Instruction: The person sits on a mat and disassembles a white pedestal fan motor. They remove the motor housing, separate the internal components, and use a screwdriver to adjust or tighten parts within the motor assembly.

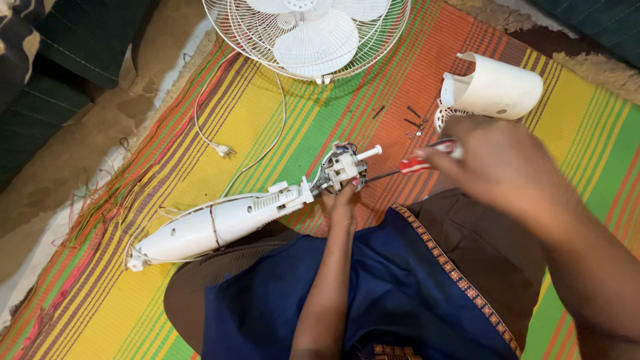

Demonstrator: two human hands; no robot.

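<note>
A white fan body lies across a striped mat, its exposed motor block with a white shaft at the right end. My left hand grips the underside of that motor block from below. My right hand is closed on a red-handled screwdriver, whose thin shaft points left and touches the motor block. My lap, in blue and brown cloth, fills the lower middle.
A white fan cage with blades lies at the top. A white plastic motor cover rests at upper right, with a few loose dark screws beside it. A white cord and plug trail over the mat.
</note>
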